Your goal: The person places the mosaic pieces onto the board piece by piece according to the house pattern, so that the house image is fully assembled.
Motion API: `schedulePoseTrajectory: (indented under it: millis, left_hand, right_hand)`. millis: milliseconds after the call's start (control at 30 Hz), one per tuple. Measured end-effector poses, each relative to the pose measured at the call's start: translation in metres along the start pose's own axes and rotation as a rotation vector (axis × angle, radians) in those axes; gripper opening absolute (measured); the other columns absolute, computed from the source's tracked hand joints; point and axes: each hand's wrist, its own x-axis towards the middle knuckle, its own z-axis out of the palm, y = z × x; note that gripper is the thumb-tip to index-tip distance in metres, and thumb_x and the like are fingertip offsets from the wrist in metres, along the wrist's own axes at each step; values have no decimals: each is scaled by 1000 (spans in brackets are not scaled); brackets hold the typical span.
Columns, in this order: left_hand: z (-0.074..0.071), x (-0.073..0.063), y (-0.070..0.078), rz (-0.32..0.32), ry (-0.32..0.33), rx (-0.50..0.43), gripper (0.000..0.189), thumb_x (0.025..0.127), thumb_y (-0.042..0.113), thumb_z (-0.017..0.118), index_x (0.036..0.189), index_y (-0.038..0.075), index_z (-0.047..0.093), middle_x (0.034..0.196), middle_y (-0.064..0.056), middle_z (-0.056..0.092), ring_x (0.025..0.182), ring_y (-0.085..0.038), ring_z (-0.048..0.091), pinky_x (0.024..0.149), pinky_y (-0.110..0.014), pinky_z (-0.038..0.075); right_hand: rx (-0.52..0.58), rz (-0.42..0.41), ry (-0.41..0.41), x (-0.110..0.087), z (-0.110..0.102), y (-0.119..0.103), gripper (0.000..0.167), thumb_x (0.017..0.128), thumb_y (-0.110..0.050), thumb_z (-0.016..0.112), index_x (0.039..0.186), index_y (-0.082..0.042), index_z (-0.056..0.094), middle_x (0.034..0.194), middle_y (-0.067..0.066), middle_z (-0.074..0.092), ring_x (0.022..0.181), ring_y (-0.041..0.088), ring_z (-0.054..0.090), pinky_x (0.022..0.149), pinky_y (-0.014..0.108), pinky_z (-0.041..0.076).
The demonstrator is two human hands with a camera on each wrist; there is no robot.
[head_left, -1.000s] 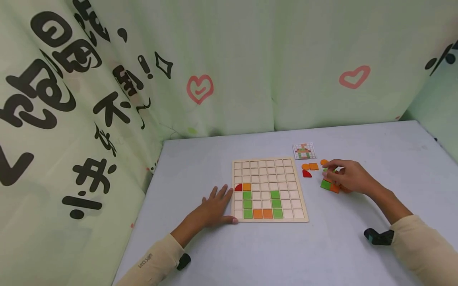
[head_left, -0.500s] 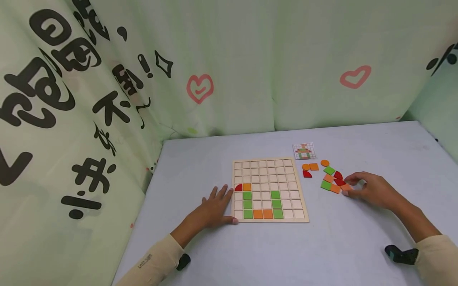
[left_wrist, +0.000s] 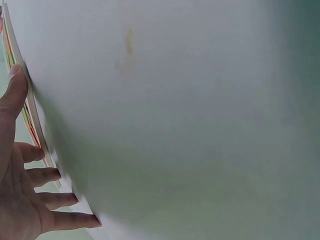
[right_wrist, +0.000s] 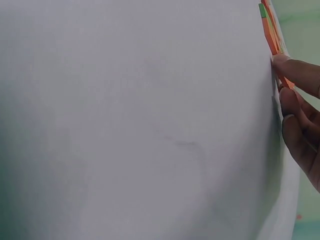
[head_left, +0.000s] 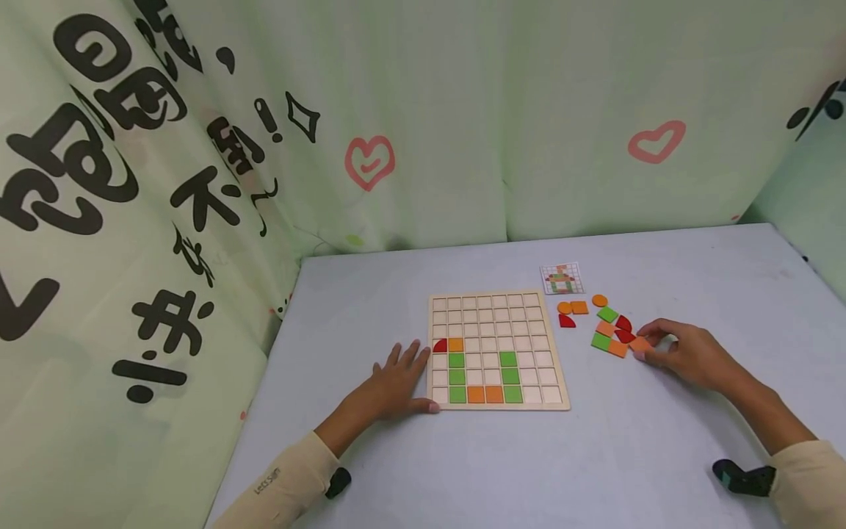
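Observation:
A wooden grid board lies on the table, with green, orange and red tiles set in its lower left and middle cells. My left hand rests at the board's left edge, fingers spread; in the left wrist view its thumb touches the rim. At the right edge of a loose tile cluster, my right hand pinches an orange square tile between thumb and fingers. Touching that tile are red quarter-round tiles. Green squares and orange squares lie beside them.
Behind the board's right corner lies a pattern card. Between board and cluster are an orange round tile, an orange square and a red quarter-round. A printed curtain hangs behind the table.
My right hand has moved right and toward me, from above the cluster to its right edge, uncovering the tiles. Over the last half second it barely moves. My left hand stays put.

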Motion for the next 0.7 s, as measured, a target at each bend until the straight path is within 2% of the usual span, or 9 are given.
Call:
schedulePoseTrajectory:
  millis: [133, 400, 600, 700]
  left_hand:
    - [0, 1, -1, 2, 0, 8, 105, 82, 69, 67, 162, 19, 19, 168, -10, 19, 153, -43, 18, 108, -70, 34]
    - [1, 1, -1, 4, 3, -1, 105, 82, 69, 68, 162, 20, 20, 169, -10, 18, 153, -43, 18, 108, -70, 34]
    - [2, 1, -1, 3, 9, 4, 105, 82, 69, 68, 162, 20, 20, 169, -9, 18, 153, -43, 18, 108, -70, 34]
    - [1, 0, -1, 7, 12, 2, 105, 82, 69, 68, 162, 19, 21, 168, -10, 19, 153, -43, 18, 107, -71, 34]
  right_hand:
    - [34, 0, -4, 0, -1, -3, 35, 90, -15, 75, 118, 1, 63, 96, 14, 67, 58, 13, 52, 52, 24, 45]
    - [54, 13, -58, 0, -2, -9, 40, 95, -20, 69, 128, 0, 59, 96, 13, 65, 60, 14, 55, 52, 25, 44]
    - [79, 1, -83, 2, -2, -18, 41, 97, -27, 68, 126, 1, 61, 93, 8, 62, 61, 13, 55, 53, 25, 45]
    - [119, -13, -106, 6, -1, -25, 36, 96, -24, 69, 121, 1, 61, 91, 7, 62, 59, 14, 55, 53, 25, 46]
